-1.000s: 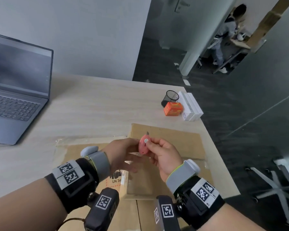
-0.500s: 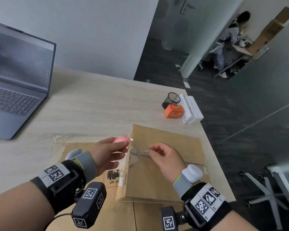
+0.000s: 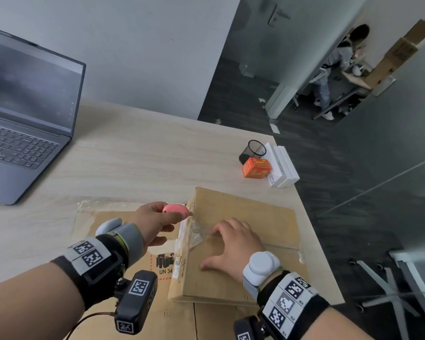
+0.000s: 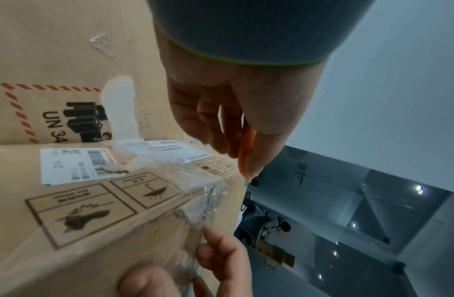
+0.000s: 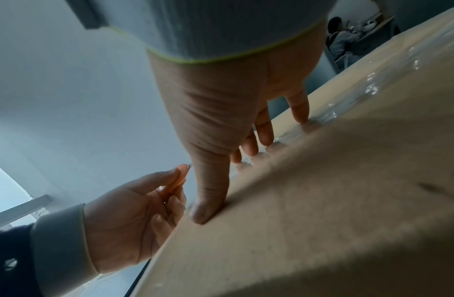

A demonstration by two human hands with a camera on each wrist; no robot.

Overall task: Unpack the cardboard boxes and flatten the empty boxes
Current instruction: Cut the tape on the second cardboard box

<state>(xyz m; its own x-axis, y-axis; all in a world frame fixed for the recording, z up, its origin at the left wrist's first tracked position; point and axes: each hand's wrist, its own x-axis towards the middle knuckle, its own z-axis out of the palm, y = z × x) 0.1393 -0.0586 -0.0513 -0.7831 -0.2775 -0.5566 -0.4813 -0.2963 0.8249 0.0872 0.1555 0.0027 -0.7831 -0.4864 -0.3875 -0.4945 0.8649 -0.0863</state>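
A sealed brown cardboard box (image 3: 250,217) stands on the table, clear tape (image 3: 196,231) along its top seam. It rests partly on a flattened cardboard sheet (image 3: 103,222) printed "UN 34". My left hand (image 3: 155,222) pinches a small pink box cutter (image 3: 176,210), whose tip sits at the box's upper left edge by the tape. In the left wrist view the cutter (image 4: 246,148) shows orange between thumb and fingers. My right hand (image 3: 233,244) lies flat on the box top with fingers spread, fingertips (image 5: 300,118) on the tape.
An open grey laptop (image 3: 22,123) stands at the far left. A black mesh pen cup (image 3: 253,150), an orange carton (image 3: 255,168) and white boxes (image 3: 284,168) sit near the table's right edge. Beyond it is dark floor, a chair base (image 3: 390,288), and a person at a distant desk.
The left hand took the pink cutter alone and carried it to the box's left top edge. The right hand let go of the cutter and pressed flat onto the box top.
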